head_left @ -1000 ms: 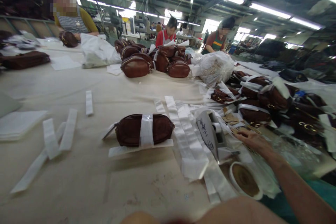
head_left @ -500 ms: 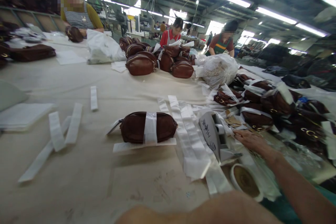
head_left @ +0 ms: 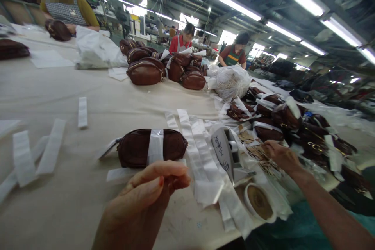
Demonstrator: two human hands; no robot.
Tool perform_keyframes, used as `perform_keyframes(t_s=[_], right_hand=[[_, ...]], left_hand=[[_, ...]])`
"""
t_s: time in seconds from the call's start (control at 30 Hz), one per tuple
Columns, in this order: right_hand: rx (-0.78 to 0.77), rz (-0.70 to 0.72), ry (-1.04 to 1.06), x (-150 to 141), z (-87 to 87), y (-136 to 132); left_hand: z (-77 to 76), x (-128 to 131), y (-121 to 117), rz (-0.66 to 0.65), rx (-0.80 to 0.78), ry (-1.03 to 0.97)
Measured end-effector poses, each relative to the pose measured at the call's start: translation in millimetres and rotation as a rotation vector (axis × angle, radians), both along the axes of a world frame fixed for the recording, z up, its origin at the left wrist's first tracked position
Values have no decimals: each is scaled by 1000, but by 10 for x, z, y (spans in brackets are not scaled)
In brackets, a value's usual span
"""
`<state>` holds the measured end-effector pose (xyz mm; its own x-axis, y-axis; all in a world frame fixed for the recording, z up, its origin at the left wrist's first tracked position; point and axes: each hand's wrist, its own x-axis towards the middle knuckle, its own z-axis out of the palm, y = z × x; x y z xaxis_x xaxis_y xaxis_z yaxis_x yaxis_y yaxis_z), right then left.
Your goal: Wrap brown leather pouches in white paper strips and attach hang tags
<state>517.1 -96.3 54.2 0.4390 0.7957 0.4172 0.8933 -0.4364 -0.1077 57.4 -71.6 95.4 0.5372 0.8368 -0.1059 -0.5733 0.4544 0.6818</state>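
Observation:
My left hand (head_left: 146, 199) is raised at the bottom centre, in front of a dark brown leather pouch (head_left: 133, 147). Its fingers are loosely bent, the thumb lies short of the fingertips, and nothing shows between them. A white band wraps the pouch, and a tag sticks out at its left end. White strips (head_left: 113, 175) lie under the pouch. At the right, my right hand (head_left: 279, 155) pinches down at a bundle of tan cords (head_left: 260, 156) beside brown paper tags (head_left: 246, 136). What its fingertips grip is too small to make out.
A grey tape dispenser (head_left: 224, 152) with handwriting stands beside overlapping white strips (head_left: 202, 156). A tape roll (head_left: 259, 202) lies near the table edge. Brown pouches pile up at the right (head_left: 266, 129) and back (head_left: 145, 72). Clear bags (head_left: 233, 82) and several co-workers are farther off.
My left hand has risen from the bottom edge into view before the pouch. The right hand's fingers have drawn in from lying flatter to a pinch over the cords. The view has swung right.

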Motion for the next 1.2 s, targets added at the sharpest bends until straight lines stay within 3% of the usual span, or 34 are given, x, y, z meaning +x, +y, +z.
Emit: perform_keyframes(t_s=[0.17,0.33,0.4,0.47,0.6,0.73,0.83,0.93,1.07,1.2], right_hand=[[344,-84,4,-64,276,-70],[652,21,88,-509,616,-56],[704,95,124,-766,708,-27],[737,190,207,-1033,754,15],[777,391,427,-1537,720,126],[780,515,589,-1973,602,234],[749,556,705,-2239,513,288],[720,562,747,-2420,440,332],[735,544,751,-2503,356,415],[775,471,767,-2466,216,497]], left_hand=[[-163,149,73,-6,-100,87],[-300,369,43,-31,-43,271],[-355,470,37,-47,60,380],[-397,578,54,-21,260,490],[-418,772,92,84,641,591],[-425,870,43,76,731,647],[-506,891,36,173,649,730],[-639,879,113,222,369,690],[-772,786,213,57,-16,397],[-787,567,201,-95,-178,338]])
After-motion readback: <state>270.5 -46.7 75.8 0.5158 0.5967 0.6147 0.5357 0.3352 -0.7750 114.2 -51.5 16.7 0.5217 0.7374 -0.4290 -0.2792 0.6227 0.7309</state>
